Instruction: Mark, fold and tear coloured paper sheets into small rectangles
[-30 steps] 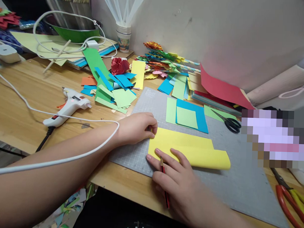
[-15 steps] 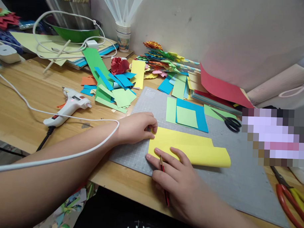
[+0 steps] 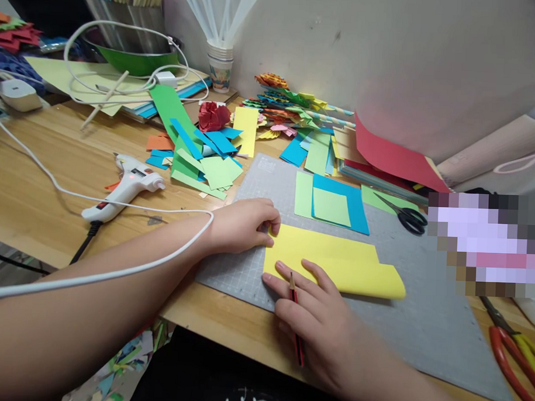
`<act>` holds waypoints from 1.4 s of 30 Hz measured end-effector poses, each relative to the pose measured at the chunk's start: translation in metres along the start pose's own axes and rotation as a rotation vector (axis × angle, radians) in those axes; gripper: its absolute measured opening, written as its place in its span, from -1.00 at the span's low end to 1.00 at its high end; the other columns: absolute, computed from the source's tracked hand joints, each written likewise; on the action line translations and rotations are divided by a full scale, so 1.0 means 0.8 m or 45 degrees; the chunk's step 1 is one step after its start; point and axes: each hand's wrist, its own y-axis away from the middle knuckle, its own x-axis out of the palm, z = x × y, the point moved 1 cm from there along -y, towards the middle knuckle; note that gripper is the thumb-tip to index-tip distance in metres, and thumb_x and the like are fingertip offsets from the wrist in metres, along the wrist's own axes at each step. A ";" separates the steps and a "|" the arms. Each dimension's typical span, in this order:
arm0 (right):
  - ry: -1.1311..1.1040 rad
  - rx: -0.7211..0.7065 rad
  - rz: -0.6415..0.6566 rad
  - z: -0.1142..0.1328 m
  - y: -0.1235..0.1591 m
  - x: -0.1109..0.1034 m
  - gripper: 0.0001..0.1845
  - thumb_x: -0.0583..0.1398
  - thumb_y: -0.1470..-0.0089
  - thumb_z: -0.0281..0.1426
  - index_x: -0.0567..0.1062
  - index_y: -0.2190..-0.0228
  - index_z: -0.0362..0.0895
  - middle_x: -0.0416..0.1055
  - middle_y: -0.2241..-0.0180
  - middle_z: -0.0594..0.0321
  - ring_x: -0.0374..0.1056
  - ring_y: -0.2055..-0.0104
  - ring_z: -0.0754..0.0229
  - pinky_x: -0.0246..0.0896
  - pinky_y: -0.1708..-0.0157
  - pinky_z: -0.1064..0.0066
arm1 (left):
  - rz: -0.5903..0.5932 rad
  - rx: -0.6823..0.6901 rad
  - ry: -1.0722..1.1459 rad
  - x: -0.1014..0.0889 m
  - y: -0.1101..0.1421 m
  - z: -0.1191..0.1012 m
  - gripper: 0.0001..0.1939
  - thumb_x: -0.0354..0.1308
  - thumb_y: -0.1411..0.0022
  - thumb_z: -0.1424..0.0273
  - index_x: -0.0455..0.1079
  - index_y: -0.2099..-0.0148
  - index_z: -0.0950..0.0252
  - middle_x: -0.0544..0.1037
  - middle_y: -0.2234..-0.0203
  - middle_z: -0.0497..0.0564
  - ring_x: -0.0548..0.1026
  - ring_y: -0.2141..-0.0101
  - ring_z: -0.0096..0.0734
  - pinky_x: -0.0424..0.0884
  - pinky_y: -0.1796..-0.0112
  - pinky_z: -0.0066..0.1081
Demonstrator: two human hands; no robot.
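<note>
Yellow paper (image 3: 325,247), partly folded, is lying on a gray mat (image 3: 426,305). At its upper-left corner, the left hand (image 3: 245,222) is resting, fingers curled, pinch unclear; along its near edge, the right hand (image 3: 322,319), fingertips spread, pencil (image 3: 294,295) clamped, is apparently keeping the fold flat.

Head cam only; looks fwd/down, close over desk (image 3: 34,216); wall (image 3: 365,28) approx 1 o'clk, wearer's blk clothing (image 3: 212,380) 6 o'clk.

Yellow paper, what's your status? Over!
Left hand at yellow paper's left edge; right hand on it, holding pencil. Paper's near side curled over, on gray mat. White cable crosses in front of left forearm.
</note>
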 end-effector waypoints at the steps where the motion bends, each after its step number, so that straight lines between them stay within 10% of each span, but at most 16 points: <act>1: 0.008 0.001 0.004 0.000 0.000 0.000 -0.74 -0.01 -0.17 -0.56 0.31 0.14 -0.09 0.21 -0.22 0.16 -0.06 -0.32 0.02 -0.27 -0.23 -0.10 | 0.002 0.002 0.007 0.000 0.000 0.000 -0.88 0.23 -0.09 0.48 0.41 0.26 0.30 0.38 0.32 -0.06 0.35 0.36 -0.48 0.23 0.35 -0.47; 27: 0.038 0.168 -0.084 -0.001 -0.008 0.013 -0.83 0.01 -0.16 -0.54 0.31 0.26 -0.06 0.14 -0.25 0.17 0.12 -0.22 0.18 -0.09 -0.10 0.10 | 0.016 -0.028 -0.010 -0.002 0.001 -0.005 -0.84 0.26 -0.07 0.45 0.41 0.25 0.31 0.37 0.33 -0.05 0.32 0.38 -0.49 0.22 0.36 -0.47; 42: 0.143 0.175 -0.005 -0.003 -0.013 0.014 -0.74 0.03 -0.04 -0.57 0.34 0.24 -0.05 0.08 -0.28 0.30 -0.10 -0.32 -0.15 -0.20 -0.12 -0.23 | 0.023 -0.021 0.030 -0.004 0.000 -0.003 -0.88 0.14 -0.13 0.54 0.44 0.25 0.31 0.41 0.30 -0.03 0.37 0.31 -0.46 0.25 0.29 -0.48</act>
